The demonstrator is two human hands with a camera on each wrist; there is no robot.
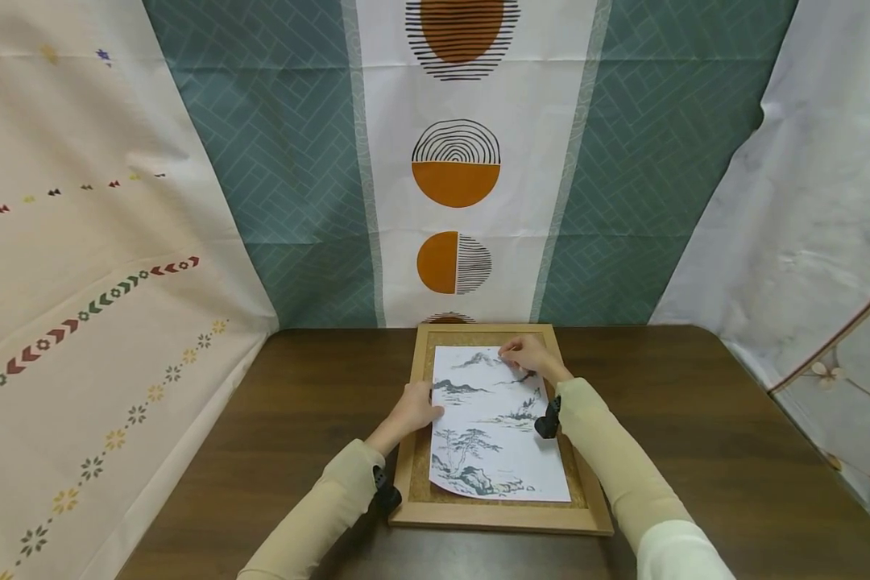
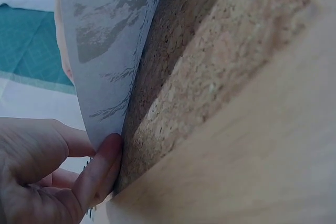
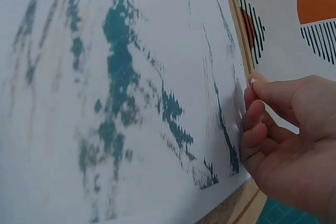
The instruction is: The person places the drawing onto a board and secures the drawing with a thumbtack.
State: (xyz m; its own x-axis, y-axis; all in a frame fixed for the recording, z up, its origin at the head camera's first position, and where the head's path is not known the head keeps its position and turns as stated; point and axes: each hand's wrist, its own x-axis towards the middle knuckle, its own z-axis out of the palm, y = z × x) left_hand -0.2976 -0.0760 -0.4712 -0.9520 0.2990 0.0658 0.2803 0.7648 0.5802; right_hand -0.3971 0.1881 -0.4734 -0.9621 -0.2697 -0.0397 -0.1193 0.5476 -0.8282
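Before patterned cloth (image 1: 308, 153), a brown table (image 1: 319, 387) bears a corkboard (image 1: 500, 516).

Booth-like tabletop set-up: wooden table (image 1: 319, 403), patterned hangings (image 1: 297, 161) on three sides.

Landscape-printed white paper (image 1: 496, 431) (lower-left corner curled) on wood-framed corkboard (image 1: 500, 517)
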